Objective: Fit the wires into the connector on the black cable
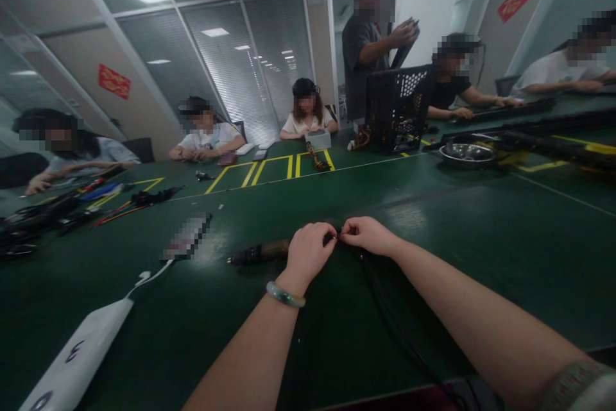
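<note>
My left hand (309,251) and my right hand (368,234) meet over the dark green table (481,225), both with fingers pinched together on a small dark connector (335,237). A black cable (385,308) runs from it back toward me under my right forearm. A dark cylindrical tool or cable bundle (260,252) lies on the table just left of my left hand, partly hidden by it. A green bracelet sits on my left wrist.
A white power bank with a cord (81,353) lies at the near left, a phone (187,236) beyond it. A black computer case (397,106), a metal bowl (466,153) and loose cables stand farther back. Several people sit or stand around the table.
</note>
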A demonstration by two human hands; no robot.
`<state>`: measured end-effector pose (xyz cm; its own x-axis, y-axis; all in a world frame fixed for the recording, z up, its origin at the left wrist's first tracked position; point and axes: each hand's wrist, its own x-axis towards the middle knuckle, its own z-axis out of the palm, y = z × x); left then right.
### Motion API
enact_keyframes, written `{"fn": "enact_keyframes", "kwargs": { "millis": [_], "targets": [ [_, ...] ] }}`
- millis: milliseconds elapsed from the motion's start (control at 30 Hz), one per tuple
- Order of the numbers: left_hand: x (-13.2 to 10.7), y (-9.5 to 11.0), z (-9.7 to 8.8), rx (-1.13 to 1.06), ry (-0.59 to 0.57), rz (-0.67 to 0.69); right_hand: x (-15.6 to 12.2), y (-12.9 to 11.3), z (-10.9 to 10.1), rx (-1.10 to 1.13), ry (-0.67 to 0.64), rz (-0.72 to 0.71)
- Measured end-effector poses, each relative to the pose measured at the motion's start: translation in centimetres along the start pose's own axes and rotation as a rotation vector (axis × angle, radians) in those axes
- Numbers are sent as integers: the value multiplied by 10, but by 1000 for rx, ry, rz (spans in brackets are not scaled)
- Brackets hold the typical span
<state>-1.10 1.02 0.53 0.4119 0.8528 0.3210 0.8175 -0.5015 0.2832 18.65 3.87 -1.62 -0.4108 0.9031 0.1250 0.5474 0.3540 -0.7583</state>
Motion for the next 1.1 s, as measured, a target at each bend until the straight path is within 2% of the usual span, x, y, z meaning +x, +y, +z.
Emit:
{"fn": "enact_keyframes", "kwargs": {
  "millis": [200,367,833,1100],
  "targets": [
    [0,-1,3,-1,7,-36,-1,-1,-2,11,-14,5],
    [0,-2,2,17,21,-2,0,-2,-2,-4,-12,10],
    [-1,2,-1,8,-19,-33,1,3,-1,-14,-33,27],
    [-2,4,-4,-22,-37,-32,0,-2,-3,-31,-55,47]
  ]
}}
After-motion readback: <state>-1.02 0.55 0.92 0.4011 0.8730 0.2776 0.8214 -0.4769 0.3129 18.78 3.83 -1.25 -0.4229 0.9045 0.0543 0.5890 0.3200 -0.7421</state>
